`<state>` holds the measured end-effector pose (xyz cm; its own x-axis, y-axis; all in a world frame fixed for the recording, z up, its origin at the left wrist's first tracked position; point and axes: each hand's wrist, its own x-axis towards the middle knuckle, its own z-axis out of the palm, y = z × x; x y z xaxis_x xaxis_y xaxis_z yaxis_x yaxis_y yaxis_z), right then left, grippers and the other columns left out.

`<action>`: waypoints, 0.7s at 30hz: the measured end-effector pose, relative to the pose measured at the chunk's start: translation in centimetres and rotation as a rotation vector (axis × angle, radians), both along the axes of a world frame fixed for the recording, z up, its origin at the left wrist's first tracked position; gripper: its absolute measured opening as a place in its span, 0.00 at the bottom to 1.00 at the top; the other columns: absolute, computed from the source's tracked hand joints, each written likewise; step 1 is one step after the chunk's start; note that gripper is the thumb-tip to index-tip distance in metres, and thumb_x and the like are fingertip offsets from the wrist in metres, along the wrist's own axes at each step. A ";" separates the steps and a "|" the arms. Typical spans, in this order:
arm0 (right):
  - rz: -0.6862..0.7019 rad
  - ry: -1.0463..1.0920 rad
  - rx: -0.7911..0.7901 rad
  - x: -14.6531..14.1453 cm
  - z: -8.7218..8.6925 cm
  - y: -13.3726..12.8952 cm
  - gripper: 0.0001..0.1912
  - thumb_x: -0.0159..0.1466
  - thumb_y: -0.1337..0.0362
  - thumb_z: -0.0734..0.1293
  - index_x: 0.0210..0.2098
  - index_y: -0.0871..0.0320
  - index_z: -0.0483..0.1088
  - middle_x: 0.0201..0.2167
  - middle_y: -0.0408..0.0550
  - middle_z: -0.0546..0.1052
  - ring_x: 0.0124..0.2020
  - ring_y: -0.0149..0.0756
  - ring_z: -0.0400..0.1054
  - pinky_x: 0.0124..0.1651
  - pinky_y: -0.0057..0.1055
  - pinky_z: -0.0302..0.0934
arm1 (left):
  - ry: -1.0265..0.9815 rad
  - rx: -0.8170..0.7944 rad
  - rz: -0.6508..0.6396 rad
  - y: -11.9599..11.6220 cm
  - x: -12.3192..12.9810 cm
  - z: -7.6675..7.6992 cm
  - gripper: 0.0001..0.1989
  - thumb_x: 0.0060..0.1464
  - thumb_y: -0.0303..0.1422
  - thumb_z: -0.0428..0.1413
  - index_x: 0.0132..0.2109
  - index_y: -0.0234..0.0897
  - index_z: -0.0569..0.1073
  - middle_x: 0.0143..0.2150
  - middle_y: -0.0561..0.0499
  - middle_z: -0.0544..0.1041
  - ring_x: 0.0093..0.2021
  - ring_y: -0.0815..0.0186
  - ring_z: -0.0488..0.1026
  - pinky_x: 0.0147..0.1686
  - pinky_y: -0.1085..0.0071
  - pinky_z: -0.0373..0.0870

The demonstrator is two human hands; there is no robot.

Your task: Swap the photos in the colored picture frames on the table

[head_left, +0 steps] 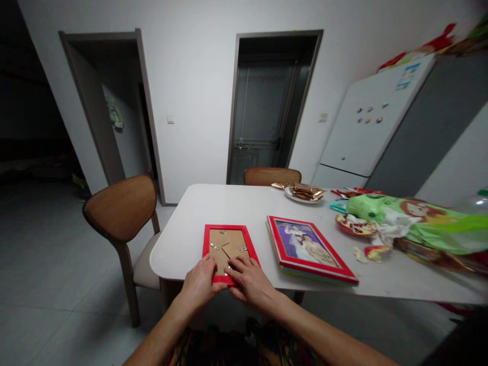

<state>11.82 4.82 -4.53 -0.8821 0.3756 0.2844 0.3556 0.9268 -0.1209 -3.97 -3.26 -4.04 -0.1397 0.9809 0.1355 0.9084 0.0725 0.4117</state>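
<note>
A red picture frame point(206, 239) lies face down at the table's near edge, its brown backing board point(224, 239) facing up. Small metal clips sit along the board's sides and top, and two dark lines mark its middle. My left hand point(201, 282) grips the frame's lower left side, fingers on top and thumb at the near edge. At the lower right, my right hand point(249, 279) holds the frame too, its fingertips on the board by the bottom clip, which they partly cover. To the right rests a stack of frames, with a red framed photo point(307, 244) on top.
On the white table point(190, 208) are a plate of wrapped snacks point(304, 193), an opened pomegranate point(354, 225), a peel piece point(376, 252) and a green tissue pack point(404, 213). Wooden chairs stand at the left point(122, 208) and far side point(272, 176).
</note>
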 end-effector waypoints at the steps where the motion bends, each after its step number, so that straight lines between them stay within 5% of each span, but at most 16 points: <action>1: 0.006 0.005 -0.002 -0.1 0.0 0.1 0.20 0.53 0.59 0.62 0.46 0.54 0.63 0.45 0.49 0.65 0.48 0.43 0.52 0.48 0.39 0.48 | -0.004 -0.002 0.004 0.0 0.0 0.1 0.19 0.41 0.41 0.57 0.41 0.37 0.65 0.50 0.44 0.66 0.54 0.59 0.60 0.49 0.66 0.59; 10: 0.051 0.110 -0.108 0.1 0.4 0.6 0.18 0.52 0.62 0.61 0.43 0.56 0.65 0.46 0.50 0.64 0.47 0.40 0.54 0.49 0.37 0.49 | -0.039 -0.012 0.029 -0.2 0.2 0.3 0.28 0.40 0.39 0.58 0.49 0.34 0.63 0.54 0.40 0.63 0.55 0.57 0.58 0.51 0.65 0.58; 14: -0.038 0.109 -0.145 -2.5 0.7 2.2 0.20 0.57 0.66 0.56 0.49 0.61 0.61 0.48 0.54 0.63 0.47 0.38 0.55 0.49 0.34 0.49 | -0.031 -0.048 0.037 -0.6 0.5 0.6 0.31 0.39 0.38 0.58 0.51 0.33 0.61 0.55 0.39 0.62 0.57 0.57 0.56 0.53 0.65 0.54; 21: -0.093 -0.070 -0.045 -6.7 0.3 3.4 0.13 0.59 0.66 0.54 0.38 0.58 0.67 0.40 0.51 0.67 0.43 0.39 0.57 0.43 0.35 0.50 | -0.058 -0.049 0.018 -1.5 0.8 1.3 0.32 0.38 0.36 0.59 0.52 0.31 0.62 0.55 0.38 0.62 0.56 0.57 0.57 0.52 0.65 0.56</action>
